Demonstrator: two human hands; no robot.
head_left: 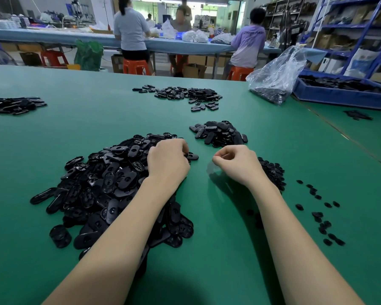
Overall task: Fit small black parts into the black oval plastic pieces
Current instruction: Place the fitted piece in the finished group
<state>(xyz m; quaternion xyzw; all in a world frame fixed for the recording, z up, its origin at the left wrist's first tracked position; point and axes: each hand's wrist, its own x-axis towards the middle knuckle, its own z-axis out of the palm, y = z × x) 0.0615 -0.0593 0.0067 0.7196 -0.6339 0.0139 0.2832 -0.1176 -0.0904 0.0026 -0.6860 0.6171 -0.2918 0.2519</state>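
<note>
A large heap of black oval plastic pieces lies on the green table in front of me. My left hand rests on the heap's right edge, its fingers curled round one oval piece that sticks out to the right. My right hand hovers just right of it with fingers curled in and thumb against the forefinger; I see nothing black between them. A mound of small black parts lies behind my right wrist, partly hidden. More small parts are scattered to the right.
A smaller pile of oval pieces sits just beyond my hands, with other piles further back and at far left. A clear plastic bag and a blue bin stand at back right. People sit at a far table.
</note>
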